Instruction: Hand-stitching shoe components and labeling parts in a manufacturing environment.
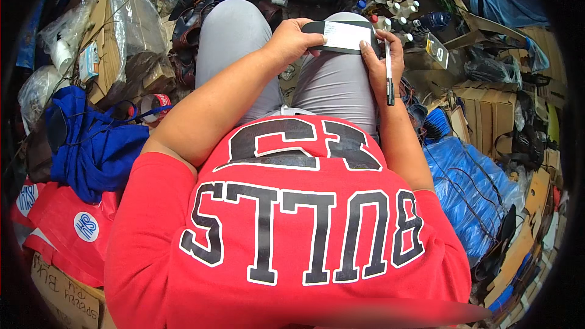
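Both bare arms are stretched forward toward twelve o'clock, over the knees. The left hand (292, 39) is curled, with its thumb pressed down flat. The right hand (382, 61) is placed at two o'clock, with its fingers bent inward.

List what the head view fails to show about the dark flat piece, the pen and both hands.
- Dark flat piece: ends covered by left hand and right hand; underside faces away.
- White label: print too small.
- Pen: tip hidden behind right-hand fingers.
- Both palms: turned away.
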The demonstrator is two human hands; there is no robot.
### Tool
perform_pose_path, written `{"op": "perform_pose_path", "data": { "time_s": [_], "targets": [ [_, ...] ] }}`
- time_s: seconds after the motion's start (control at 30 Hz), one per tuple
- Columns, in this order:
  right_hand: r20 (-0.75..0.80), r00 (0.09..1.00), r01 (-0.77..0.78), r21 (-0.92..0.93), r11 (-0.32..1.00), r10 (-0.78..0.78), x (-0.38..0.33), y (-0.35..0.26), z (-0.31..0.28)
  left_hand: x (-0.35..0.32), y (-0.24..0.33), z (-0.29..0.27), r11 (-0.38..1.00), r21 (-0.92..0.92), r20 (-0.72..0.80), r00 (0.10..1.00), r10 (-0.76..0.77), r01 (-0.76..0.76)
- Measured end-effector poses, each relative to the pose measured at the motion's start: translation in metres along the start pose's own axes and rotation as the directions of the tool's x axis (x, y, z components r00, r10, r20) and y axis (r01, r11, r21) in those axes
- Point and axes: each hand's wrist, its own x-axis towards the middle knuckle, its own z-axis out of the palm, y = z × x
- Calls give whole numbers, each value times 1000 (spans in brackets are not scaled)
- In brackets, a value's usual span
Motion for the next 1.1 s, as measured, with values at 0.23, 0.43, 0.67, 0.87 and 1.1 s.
{"op": "perform_pose_path", "data": {
  "time_s": [0.23,0.43,0.67,0.87,1.1],
  "targets": [
    [7,1000,-12,26,1000,12,0,0,0,0,1,1,1000,6,-10,1000,-11,11],
    [14,999,-42,12,999,42,-1,-1,0,-5,4,3,1000,-3,-65,998,19,-19],
    [16,1000,-2,36,999,1,1,-1,0,-4,17,-11,995,-69,-138,988,-75,66],
    [12,1000,-12,20,1000,11,0,-4,0,-4,12,-5,993,-80,-73,993,-98,92],
    [5,1000,-22,52,998,22,-1,-2,0,2,5,-3,996,-55,-25,997,-66,65]
  ]
}}
